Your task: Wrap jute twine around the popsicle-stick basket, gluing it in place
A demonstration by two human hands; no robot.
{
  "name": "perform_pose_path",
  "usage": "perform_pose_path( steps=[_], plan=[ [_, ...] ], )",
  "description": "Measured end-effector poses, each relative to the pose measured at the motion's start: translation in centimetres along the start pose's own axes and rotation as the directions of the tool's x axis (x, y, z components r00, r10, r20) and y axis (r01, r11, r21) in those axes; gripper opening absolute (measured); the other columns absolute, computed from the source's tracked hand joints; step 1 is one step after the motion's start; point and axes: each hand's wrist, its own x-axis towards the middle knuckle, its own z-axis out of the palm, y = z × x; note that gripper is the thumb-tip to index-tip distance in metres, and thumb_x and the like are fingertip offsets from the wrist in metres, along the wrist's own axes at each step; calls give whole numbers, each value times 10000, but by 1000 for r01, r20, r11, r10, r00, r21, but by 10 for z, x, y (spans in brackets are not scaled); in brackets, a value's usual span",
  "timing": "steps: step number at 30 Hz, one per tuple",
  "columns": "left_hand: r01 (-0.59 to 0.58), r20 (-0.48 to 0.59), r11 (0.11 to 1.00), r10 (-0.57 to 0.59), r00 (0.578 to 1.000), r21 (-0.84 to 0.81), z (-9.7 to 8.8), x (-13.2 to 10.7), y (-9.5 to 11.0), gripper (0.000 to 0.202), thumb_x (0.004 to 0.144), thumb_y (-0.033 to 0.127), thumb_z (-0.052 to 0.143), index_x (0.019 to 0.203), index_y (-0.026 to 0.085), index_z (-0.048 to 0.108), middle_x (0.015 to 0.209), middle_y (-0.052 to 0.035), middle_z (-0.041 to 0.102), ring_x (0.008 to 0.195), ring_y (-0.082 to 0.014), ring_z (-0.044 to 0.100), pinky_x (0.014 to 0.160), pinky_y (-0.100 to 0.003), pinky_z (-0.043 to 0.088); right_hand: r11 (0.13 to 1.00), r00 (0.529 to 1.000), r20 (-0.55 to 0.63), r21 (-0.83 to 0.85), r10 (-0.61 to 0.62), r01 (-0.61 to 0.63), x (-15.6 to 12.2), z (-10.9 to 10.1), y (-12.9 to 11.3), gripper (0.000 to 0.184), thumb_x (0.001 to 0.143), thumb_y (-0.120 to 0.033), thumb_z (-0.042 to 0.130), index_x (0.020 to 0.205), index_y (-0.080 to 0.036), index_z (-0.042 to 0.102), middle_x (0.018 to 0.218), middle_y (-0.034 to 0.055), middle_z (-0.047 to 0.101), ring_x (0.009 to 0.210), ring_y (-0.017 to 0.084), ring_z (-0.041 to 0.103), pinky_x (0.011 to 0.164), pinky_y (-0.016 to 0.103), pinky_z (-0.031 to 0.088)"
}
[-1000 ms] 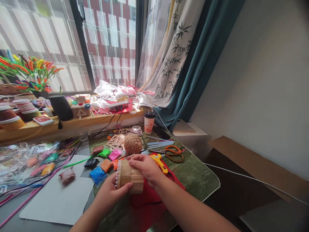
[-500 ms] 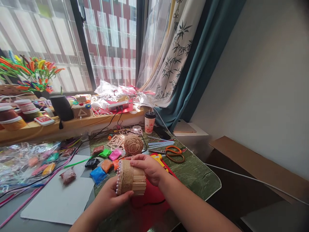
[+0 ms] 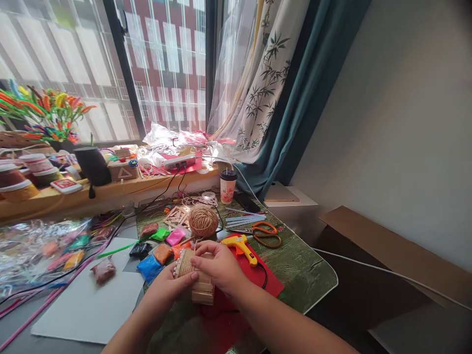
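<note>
Head view, looking down both forearms at a little craft-stick cup (image 3: 202, 291) held near the front of a green-topped table (image 3: 311, 278). Tipped over on its side, beaded end to the left, bare sticks to the right. Row of pearly beads (image 3: 176, 269) around that end, then a snug band of twine (image 3: 185, 261) right next to it.

Left hand (image 3: 165, 291) curled around the beaded end, thumb laid along the near side. Right hand (image 3: 216, 270) pinching up top by the twine band, thumb and fingers close together, with what looks like a loose strand (image 3: 195, 244) poking up by the fingertips. Can't make out the fingers tucked behind, btw.

Just past the hands, a fat ball of twine (image 3: 203, 220). Off to the right of it, orange-handled scissors (image 3: 267, 235) and some pale strips (image 3: 245, 220). Closer in, a yellow glue gun (image 3: 241, 247) lying on a red sheet (image 3: 272, 284). Over on the left, a bunch of colored packets (image 3: 149, 268) (blue, black, green, pink, orange), plus a white board (image 3: 83, 302) with one brownish packet (image 3: 103, 270) on top. Farther back, a lidded paper cup (image 3: 227, 189) next to a dark phone (image 3: 247, 202).
</note>
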Motion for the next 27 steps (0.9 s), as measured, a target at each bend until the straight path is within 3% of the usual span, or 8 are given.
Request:
perform_pose_path(
  steps=[12,16,21,27],
  plan=[
    [-139,-46,978,148,988,156,9,-5,7,490,668,485,885,1008,154,761,930,-93,834,894,-323,762,769,-358,607,993,1000,-9,117,4,-3,4,3,-8,367,556,-451,938,649,-175,714,1042,102,719,1089,290,643,986,405,473],
    [-188,-14,955,196,980,230,13,-9,9,428,697,469,868,991,173,778,961,-88,834,909,-330,752,792,-369,607,977,997,-63,212,40,-26,8,3,-9,388,515,-442,953,685,-175,729,1010,86,734,995,249,654,912,367,497],
    [-283,73,897,274,959,339,11,-12,7,332,767,451,819,973,192,795,988,-88,829,912,-328,733,794,-357,597,946,980,-39,270,195,-177,12,-1,-14,455,468,-427,975,755,-151,755,785,42,739,723,176,638,743,319,487],
    [-393,190,772,345,919,499,2,-12,6,240,824,420,772,873,186,793,846,-74,798,789,-284,692,746,-332,569,935,979,-15,298,204,-190,8,-3,-17,448,492,-429,975,755,-148,745,804,41,745,743,169,638,732,297,469]
  ],
)
